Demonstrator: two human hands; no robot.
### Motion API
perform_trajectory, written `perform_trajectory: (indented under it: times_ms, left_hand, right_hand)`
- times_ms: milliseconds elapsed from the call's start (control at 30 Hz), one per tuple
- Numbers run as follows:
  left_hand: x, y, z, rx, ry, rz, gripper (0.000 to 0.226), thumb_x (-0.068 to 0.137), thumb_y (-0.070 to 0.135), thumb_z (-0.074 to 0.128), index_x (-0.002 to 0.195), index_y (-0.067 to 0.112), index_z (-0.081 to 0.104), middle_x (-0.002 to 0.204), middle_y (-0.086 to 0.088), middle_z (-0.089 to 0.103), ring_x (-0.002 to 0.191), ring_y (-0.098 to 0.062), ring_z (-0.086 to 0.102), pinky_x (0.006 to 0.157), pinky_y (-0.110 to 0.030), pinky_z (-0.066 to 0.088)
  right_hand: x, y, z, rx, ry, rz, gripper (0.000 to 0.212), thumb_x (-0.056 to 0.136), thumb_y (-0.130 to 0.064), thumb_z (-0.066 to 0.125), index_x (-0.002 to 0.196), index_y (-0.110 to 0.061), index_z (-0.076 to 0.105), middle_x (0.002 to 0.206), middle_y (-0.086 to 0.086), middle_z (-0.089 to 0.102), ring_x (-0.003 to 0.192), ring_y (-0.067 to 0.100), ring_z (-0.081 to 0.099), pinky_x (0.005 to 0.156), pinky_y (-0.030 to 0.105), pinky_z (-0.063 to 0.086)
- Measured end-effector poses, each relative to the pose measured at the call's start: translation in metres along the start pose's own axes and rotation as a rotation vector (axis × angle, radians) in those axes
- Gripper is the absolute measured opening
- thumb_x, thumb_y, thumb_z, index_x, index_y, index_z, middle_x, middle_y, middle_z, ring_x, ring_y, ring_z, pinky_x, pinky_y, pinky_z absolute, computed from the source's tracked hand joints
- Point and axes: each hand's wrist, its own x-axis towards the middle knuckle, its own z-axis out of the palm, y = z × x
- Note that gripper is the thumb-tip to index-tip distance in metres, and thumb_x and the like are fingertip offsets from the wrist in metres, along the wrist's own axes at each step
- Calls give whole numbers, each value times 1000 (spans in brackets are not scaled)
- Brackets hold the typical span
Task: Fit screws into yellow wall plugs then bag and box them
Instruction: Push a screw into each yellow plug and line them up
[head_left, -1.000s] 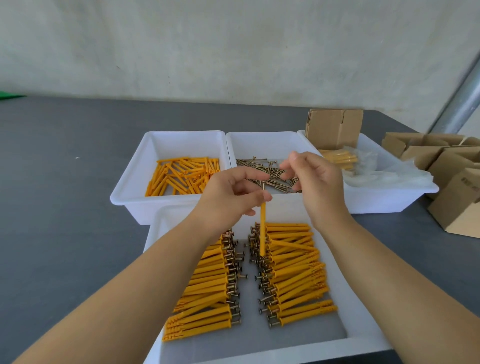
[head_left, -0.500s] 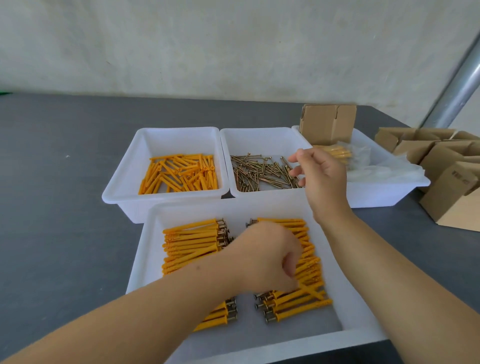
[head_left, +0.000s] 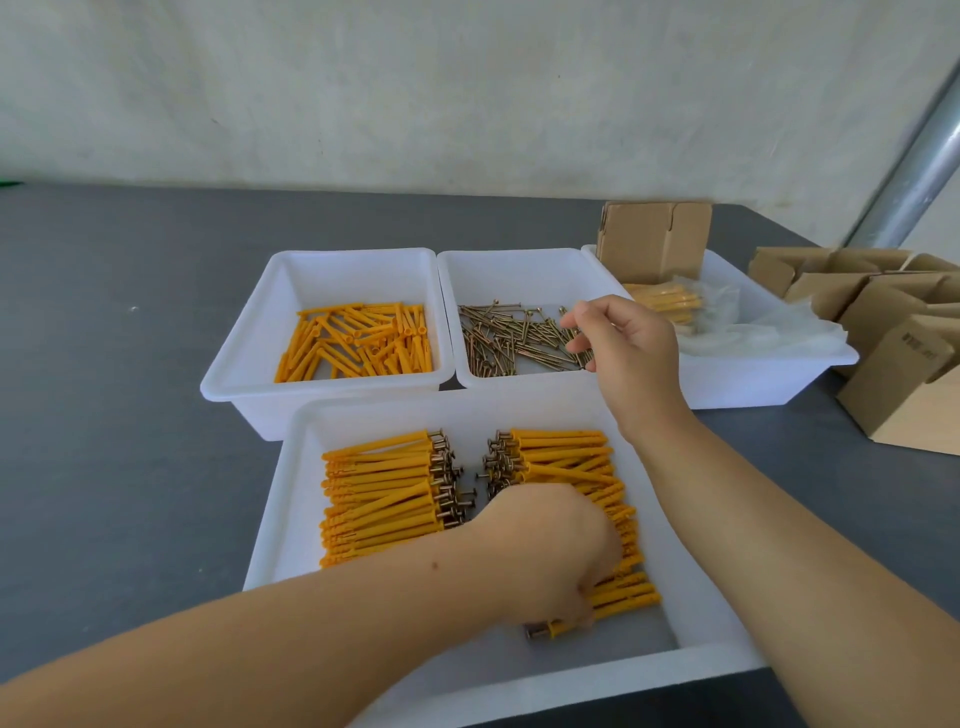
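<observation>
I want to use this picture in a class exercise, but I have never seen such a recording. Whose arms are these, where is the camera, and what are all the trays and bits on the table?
There is no machine here: a person wears a camera on the head, looking down at their own two bare arms.

On the grey table stand white trays. The far-left tray holds empty yellow wall plugs. The next holds loose screws. The near tray holds finished plugs with screws fitted, laid in two rows. At the right, another tray holds clear bags, with cardboard boxes beside it.

The left hand lays a finished plug at the near end of the right row. The right hand reaches into the screws; whether it pinches one, I cannot tell.
</observation>
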Motion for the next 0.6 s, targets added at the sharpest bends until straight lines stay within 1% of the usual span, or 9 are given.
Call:
perform_trajectory:
  times_ms: [67, 100, 167, 233, 267, 333, 433, 533, 600]
  left_hand:
    - [-10, -13, -10, -122, 272, -15, 30, 86, 41, 69, 71, 20, 53, 75, 3, 58, 76, -18, 52, 71, -37, 53]
    - [-13, -21, -15, -160, 369, -50, 31, 85, 41, 70, 69, 21, 54, 75, 3, 60, 74, -16, 53, 71, -36, 52]
    - [-16, -40, -27, -255, 570, -165, 26, 85, 39, 71, 71, 22, 58, 75, 7, 61, 72, -11, 54, 71, -33, 51]
    - [-19, -62, -37, -265, 764, -265, 18, 88, 36, 69, 76, 25, 62, 77, 12, 61, 72, -6, 55, 69, -28, 49]
    - [-23, -75, -42, -253, 825, -319, 14, 89, 35, 67, 79, 27, 63, 80, 14, 62, 74, -6, 57, 67, -26, 48]
    - [-29, -99, -49, -218, 850, -431, 8, 92, 32, 63, 87, 27, 67, 90, 12, 66, 82, -11, 61, 68, -25, 45]
    - [-33, -137, -50, -176, 791, -643, 18, 95, 23, 54, 104, 21, 70, 107, 1, 65, 89, -21, 61, 69, -30, 46]
    - [-33, -165, -38, -170, 655, -814, 24, 94, 12, 47, 104, 12, 69, 103, -8, 67, 86, -27, 62, 66, -34, 50]
    - [-28, -178, -29, -261, 565, -871, 24, 96, 16, 45, 101, 10, 67, 96, -9, 67, 84, -26, 60, 68, -35, 49]
  right_hand:
    - [1, 1, 1, 4, -11, 8, 24, 97, -22, 57, 78, -23, 72, 69, -16, 66, 69, -1, 61, 59, 12, 43]
    - [1, 2, 2, 1, -16, 15, 24, 97, -23, 57, 77, -24, 71, 69, -15, 67, 68, -2, 61, 58, 11, 43]
    - [1, 3, 3, -24, -27, 17, 24, 96, -24, 58, 76, -27, 71, 68, -14, 67, 68, -2, 61, 58, 11, 42]
    - [1, 4, 4, -61, -38, 1, 24, 95, -25, 59, 75, -32, 71, 68, -15, 67, 70, -1, 61, 60, 10, 44]
    - [1, 4, 5, -78, -43, -7, 24, 94, -24, 60, 74, -33, 71, 68, -16, 67, 71, -1, 61, 62, 10, 44]
    - [2, 6, 5, -113, -56, -11, 21, 93, -22, 62, 76, -30, 72, 72, -12, 69, 75, 2, 62, 68, 15, 47]
    - [3, 8, 8, -179, -91, 14, 13, 93, -22, 64, 84, -23, 73, 83, -9, 71, 84, 8, 64, 74, 24, 49]
    - [6, 11, 11, -289, -126, 23, 11, 95, -25, 61, 90, -29, 70, 91, -14, 69, 90, 6, 62, 78, 25, 47]
    - [8, 13, 12, -427, -200, 29, 12, 96, -28, 58, 100, -30, 69, 103, -14, 68, 99, 8, 60, 85, 29, 48]
